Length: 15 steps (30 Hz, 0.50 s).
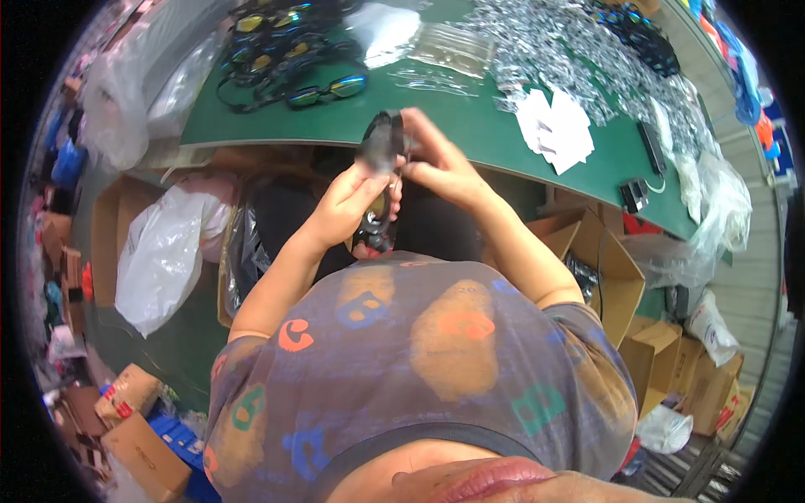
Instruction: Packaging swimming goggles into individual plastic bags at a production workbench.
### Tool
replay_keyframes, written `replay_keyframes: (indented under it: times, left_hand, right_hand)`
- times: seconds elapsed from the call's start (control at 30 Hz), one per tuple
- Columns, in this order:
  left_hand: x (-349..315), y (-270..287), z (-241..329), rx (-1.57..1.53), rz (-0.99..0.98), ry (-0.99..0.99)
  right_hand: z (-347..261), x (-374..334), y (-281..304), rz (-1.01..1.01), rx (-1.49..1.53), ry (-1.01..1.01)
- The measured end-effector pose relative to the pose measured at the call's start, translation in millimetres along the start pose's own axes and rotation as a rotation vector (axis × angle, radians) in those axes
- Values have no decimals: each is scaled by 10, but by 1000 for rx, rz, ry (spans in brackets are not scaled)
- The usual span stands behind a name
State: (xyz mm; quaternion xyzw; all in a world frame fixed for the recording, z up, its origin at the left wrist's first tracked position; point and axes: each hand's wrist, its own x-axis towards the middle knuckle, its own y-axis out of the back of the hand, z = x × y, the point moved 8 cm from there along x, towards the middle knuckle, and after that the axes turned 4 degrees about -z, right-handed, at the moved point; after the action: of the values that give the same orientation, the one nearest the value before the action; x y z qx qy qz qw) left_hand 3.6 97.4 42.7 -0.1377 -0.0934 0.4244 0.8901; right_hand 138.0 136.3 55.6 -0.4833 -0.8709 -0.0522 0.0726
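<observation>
Just off the table's front edge, my left hand (350, 201) is closed on a pair of dark swimming goggles (384, 147). A lens and strap part of them hangs below its fingers, and the upper part is smeared by motion. On the right side of the same goggles, the fingers of my right hand (443, 168) are bent around the black strap, thumb toward my left hand. A pile of similar goggles (285, 54) with black straps lies at the table's left. One pair with shiny bluish lenses (340, 86) sits nearest my hands.
On the green table (277, 127) lie clear plastic cases (453, 50), white paper sheets (553, 130), a heap of small clear packets (558, 54) and a small black device (635, 195). Cardboard boxes (616, 268) stand at right; a white plastic bag (159, 260) is at left.
</observation>
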Motion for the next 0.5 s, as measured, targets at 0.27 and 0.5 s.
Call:
replay_keyframes:
  times: [0.27, 0.5]
  left_hand:
    - [-283, 620, 891, 1598, 568, -255]
    - [-195, 474, 112, 1083, 332, 30]
  right_hand:
    - [199, -437, 252, 74, 114, -60]
    - [-480, -338, 1134, 504, -1276, 229]
